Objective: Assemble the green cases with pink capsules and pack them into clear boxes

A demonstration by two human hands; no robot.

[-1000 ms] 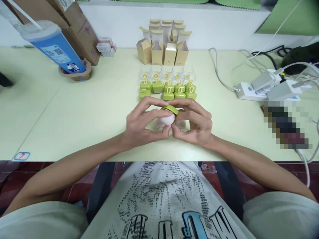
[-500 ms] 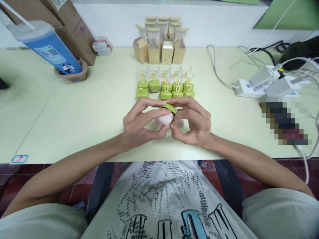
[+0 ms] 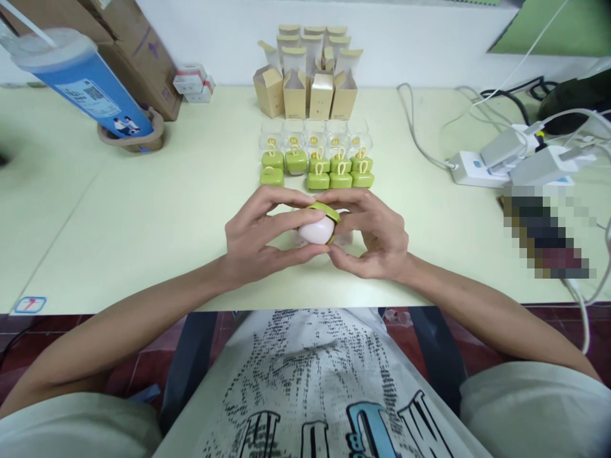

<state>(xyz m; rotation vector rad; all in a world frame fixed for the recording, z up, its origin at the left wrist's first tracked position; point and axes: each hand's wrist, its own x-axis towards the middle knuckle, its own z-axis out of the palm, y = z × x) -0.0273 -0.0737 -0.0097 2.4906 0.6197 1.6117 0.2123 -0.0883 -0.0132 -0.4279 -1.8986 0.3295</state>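
Because the white, green-rimmed piece (image 3: pixel 316 231) is small, left hand (image 3: pixel 252 236) and right hand (image 3: pixel 379 236) pinch it from opposite sides, fingertips only, likely to steady it. It's over the worktop's (image 3: pixel 167 216) near side; looped green caps (image 3: pixel 318 181) sit rowed behind, probably for reach.

The right hand (image 3: pixel 375 235) hides one end of the green cap (image 3: pixel 329 210); over right, a dark object (image 3: pixel 544 234) dissolves into pixels, and the bottom edge cuts the shirt (image 3: pixel 308 381)!

Head-worn view, forward (and down).
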